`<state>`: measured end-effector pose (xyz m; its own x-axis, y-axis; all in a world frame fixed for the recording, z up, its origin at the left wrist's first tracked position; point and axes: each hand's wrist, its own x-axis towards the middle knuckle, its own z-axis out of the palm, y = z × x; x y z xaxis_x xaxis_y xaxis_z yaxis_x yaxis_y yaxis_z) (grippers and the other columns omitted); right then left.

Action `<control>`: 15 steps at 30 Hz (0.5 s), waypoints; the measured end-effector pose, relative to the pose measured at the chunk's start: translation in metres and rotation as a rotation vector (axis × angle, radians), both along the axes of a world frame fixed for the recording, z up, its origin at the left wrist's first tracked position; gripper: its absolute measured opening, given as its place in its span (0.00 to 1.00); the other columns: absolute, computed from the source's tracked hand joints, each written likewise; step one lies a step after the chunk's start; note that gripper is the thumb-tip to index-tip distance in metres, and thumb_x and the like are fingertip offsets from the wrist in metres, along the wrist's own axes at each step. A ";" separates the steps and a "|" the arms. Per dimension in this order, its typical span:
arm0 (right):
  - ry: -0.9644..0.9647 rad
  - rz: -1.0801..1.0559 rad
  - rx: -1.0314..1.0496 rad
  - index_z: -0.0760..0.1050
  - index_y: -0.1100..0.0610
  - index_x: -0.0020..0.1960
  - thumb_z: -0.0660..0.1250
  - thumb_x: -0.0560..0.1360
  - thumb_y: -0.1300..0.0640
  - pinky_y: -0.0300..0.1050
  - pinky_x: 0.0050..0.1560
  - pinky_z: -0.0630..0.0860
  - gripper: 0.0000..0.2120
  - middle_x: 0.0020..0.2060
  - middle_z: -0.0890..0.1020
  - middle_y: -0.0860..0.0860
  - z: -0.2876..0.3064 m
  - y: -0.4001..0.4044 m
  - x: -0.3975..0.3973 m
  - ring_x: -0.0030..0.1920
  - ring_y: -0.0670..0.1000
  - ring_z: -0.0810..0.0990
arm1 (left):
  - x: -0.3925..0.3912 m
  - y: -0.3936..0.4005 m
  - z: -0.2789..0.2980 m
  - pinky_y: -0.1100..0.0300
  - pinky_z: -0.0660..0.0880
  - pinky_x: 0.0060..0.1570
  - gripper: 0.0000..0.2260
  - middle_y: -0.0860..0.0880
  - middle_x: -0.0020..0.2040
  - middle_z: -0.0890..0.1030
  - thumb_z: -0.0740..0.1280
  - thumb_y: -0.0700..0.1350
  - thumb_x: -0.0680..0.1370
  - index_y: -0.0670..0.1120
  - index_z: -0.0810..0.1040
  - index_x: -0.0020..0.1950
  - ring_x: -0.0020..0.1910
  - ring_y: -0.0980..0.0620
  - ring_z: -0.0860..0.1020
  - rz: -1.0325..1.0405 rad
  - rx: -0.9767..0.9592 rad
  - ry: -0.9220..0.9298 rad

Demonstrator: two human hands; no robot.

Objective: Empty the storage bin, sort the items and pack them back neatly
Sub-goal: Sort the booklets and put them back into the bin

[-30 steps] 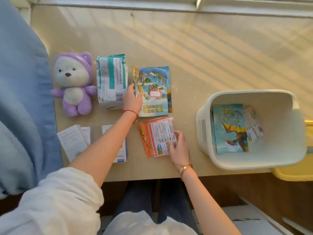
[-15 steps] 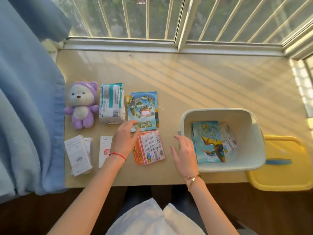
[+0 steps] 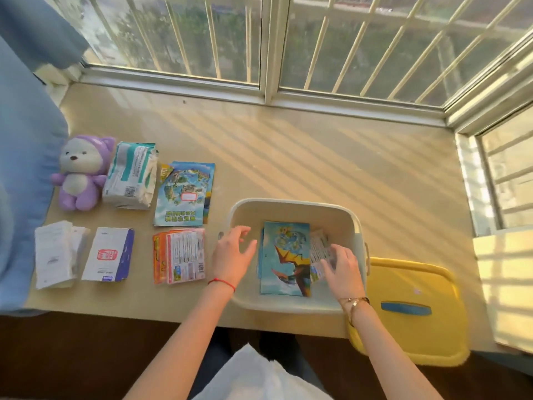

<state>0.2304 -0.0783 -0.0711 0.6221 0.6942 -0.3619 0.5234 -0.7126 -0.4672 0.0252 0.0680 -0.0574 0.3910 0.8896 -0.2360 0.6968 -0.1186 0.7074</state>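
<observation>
A purple plush bear (image 3: 79, 174) and sorted packets lay well to the left of both hands. The left hand (image 3: 232, 254) hovered with its fingers spread and empty over the left rim of the storage bin (image 3: 291, 304). Just right of it, a dinosaur booklet (image 3: 285, 258) lay inside the bin. The right hand (image 3: 341, 268) closed its fingers on a small packet (image 3: 318, 246) beside that booklet.

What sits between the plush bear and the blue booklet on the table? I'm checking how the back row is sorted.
In the head view, one white-and-teal soft pack lies between the purple plush bear and the blue booklet.
</observation>
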 end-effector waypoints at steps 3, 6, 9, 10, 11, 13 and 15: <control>0.061 0.020 -0.086 0.65 0.62 0.69 0.65 0.76 0.57 0.46 0.65 0.66 0.24 0.65 0.71 0.59 -0.018 0.006 0.021 0.65 0.57 0.70 | 0.026 -0.012 -0.031 0.58 0.73 0.54 0.18 0.47 0.56 0.80 0.71 0.47 0.74 0.45 0.75 0.61 0.54 0.49 0.78 0.066 -0.131 0.090; 0.112 0.053 -0.184 0.59 0.63 0.71 0.63 0.77 0.59 0.48 0.67 0.65 0.26 0.67 0.68 0.61 -0.038 0.018 0.029 0.67 0.60 0.68 | 0.042 -0.015 -0.060 0.52 0.73 0.57 0.23 0.44 0.59 0.79 0.72 0.49 0.72 0.43 0.73 0.64 0.58 0.44 0.77 0.115 -0.244 0.236; 0.135 0.051 -0.260 0.56 0.63 0.72 0.62 0.77 0.60 0.51 0.67 0.64 0.27 0.67 0.67 0.62 -0.062 0.031 0.033 0.68 0.61 0.67 | 0.051 -0.017 -0.086 0.52 0.73 0.58 0.26 0.42 0.60 0.78 0.74 0.49 0.71 0.43 0.72 0.66 0.59 0.44 0.76 0.157 -0.348 0.277; 0.124 0.044 -0.278 0.55 0.62 0.72 0.62 0.77 0.59 0.51 0.67 0.66 0.27 0.66 0.67 0.61 -0.071 0.033 0.033 0.66 0.61 0.68 | 0.054 -0.018 -0.095 0.51 0.74 0.58 0.26 0.42 0.60 0.79 0.74 0.49 0.71 0.43 0.72 0.65 0.59 0.44 0.77 0.165 -0.366 0.294; 0.110 0.035 -0.285 0.55 0.61 0.72 0.62 0.77 0.59 0.52 0.66 0.67 0.27 0.65 0.68 0.61 -0.080 0.035 0.034 0.65 0.61 0.69 | 0.056 -0.019 -0.103 0.51 0.74 0.56 0.25 0.42 0.58 0.79 0.74 0.49 0.70 0.43 0.73 0.63 0.58 0.44 0.77 0.164 -0.371 0.320; 0.059 0.050 -0.297 0.55 0.61 0.72 0.60 0.78 0.61 0.52 0.67 0.67 0.26 0.65 0.67 0.61 -0.095 0.036 0.034 0.65 0.61 0.69 | 0.060 -0.022 -0.114 0.52 0.75 0.52 0.22 0.43 0.56 0.80 0.75 0.50 0.69 0.44 0.75 0.58 0.55 0.43 0.78 0.162 -0.365 0.361; -0.038 0.104 -0.316 0.56 0.62 0.71 0.59 0.78 0.62 0.49 0.67 0.64 0.24 0.63 0.67 0.61 -0.106 0.036 0.032 0.64 0.60 0.67 | 0.064 -0.024 -0.122 0.52 0.75 0.49 0.22 0.43 0.54 0.80 0.76 0.50 0.67 0.44 0.73 0.55 0.53 0.43 0.78 0.196 -0.349 0.375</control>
<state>0.2628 -0.0418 -0.1772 0.5712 0.6119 -0.5470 0.6137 -0.7610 -0.2105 0.0891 0.0442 -0.1792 0.0578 0.7814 -0.6213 0.8942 0.2362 0.3803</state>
